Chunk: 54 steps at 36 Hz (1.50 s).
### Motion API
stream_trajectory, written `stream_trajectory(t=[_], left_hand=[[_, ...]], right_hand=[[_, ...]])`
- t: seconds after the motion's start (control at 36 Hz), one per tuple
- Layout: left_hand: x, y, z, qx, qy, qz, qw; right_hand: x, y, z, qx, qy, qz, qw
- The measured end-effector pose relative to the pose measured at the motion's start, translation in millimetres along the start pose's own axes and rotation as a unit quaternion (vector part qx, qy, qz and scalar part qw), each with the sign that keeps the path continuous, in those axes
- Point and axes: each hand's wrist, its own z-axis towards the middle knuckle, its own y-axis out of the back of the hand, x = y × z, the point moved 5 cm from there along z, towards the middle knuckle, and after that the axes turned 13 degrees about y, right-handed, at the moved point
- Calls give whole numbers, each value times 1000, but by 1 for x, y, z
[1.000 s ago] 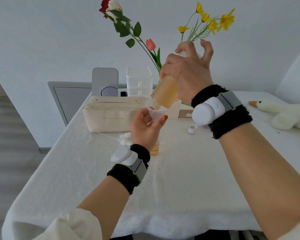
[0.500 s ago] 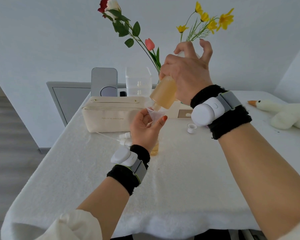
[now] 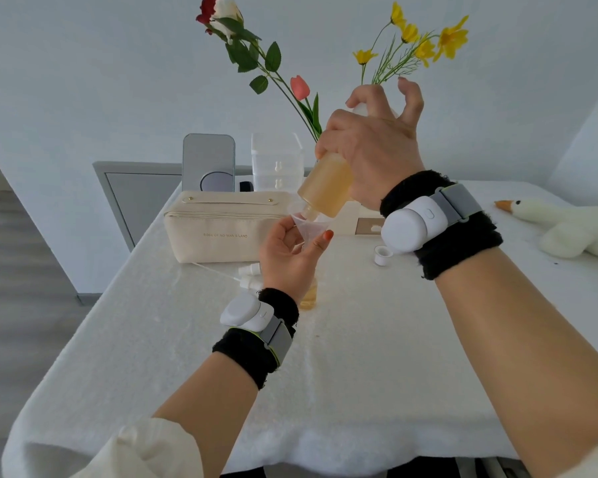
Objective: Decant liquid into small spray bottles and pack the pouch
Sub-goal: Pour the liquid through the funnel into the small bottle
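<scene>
White-clothed table bears cream pouch, white cap, small amber bottle — and a plush goose.

Home room, white-clothed table, flowers at far edge, plush goose far right, plain white walls

1 camera is looking from the person's head, facing forward and down, staying close above the left hand, the right hand and the table.
</scene>
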Motion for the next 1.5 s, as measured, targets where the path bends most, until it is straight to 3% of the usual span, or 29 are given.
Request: stream_trajectory(t=[1.5], left_hand=[[-3, -2, -1, 6, -1, -9, 1000]], right_hand=[[-1, 4, -1, -12, -10, 4, 1000]])
